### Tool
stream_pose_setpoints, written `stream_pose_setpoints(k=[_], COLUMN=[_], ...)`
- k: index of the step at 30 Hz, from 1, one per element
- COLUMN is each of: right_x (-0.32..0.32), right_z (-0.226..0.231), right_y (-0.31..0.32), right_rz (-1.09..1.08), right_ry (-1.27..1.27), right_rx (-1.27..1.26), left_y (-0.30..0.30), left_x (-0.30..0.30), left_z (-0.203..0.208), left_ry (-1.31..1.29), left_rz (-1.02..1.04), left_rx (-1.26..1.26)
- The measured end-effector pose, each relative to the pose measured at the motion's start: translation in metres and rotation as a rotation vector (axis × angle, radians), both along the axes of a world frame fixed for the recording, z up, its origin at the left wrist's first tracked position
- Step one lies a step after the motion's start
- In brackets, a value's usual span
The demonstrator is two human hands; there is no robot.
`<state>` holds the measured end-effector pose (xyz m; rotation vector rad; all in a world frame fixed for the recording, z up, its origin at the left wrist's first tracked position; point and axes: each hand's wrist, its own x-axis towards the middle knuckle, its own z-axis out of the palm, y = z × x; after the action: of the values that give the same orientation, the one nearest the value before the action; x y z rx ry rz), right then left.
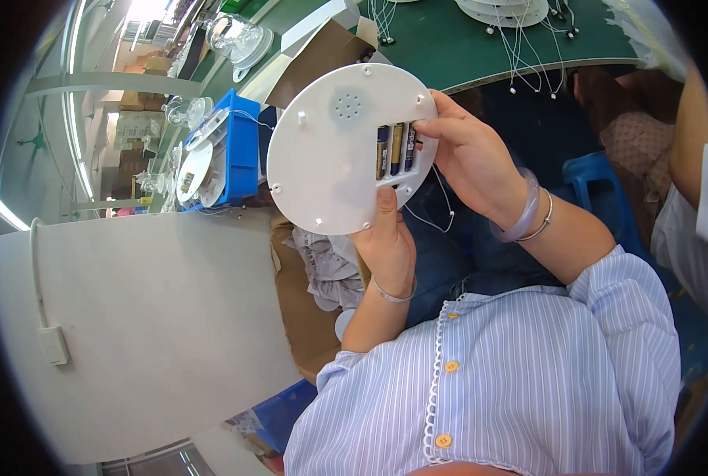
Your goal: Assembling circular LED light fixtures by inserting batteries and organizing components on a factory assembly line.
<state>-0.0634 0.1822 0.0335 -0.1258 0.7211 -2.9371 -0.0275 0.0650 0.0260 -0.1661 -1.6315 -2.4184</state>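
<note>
A round white plastic base (322, 159) is held up in front of me, its underside facing me. It has a cluster of small holes and an uncovered battery compartment, where three batteries (397, 149) lie side by side. My left hand (392, 247) grips the lower edge, its thumb on the face just below the compartment. At the right edge, my right hand (474, 155) has its thumb at the rightmost battery and its fingers behind the base. A thin white wire (441, 226) with a small connector hangs below.
A blue bin (244, 151) of similar white bases stands at left. Below the base is a cardboard box (290, 317) with crumpled wrapping (326, 266). White discs with wires (500, 11) lie on the green table (441, 51). Another person's arm (689, 131) and a blue stool (588, 170) are at right.
</note>
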Motion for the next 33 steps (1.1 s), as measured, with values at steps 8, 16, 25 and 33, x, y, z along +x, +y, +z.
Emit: stream_pose_setpoints(k=[8, 16, 25, 33], right_x=[-0.004, 0.001, 0.008, 0.001], right_z=[-0.005, -0.008, 0.006, 0.005], right_y=[0.002, -0.002, -0.002, -0.006], right_rz=[0.008, -0.101, -0.050, 0.007], right_ry=[-0.057, 0.173, 0.122, -0.059], right_rx=[0.011, 0.262, 0.203, 0.055], left_y=[0.000, -0.003, 0.001, 0.004], left_x=[-0.001, -0.006, 0.004, 0.007], left_z=[-0.007, 0.011, 0.003, -0.011], left_ry=[0.054, -0.175, -0.048, -0.013], left_rz=[0.010, -0.130, -0.050, 0.031], left_rx=[-0.123, 0.143, 0.059, -0.016])
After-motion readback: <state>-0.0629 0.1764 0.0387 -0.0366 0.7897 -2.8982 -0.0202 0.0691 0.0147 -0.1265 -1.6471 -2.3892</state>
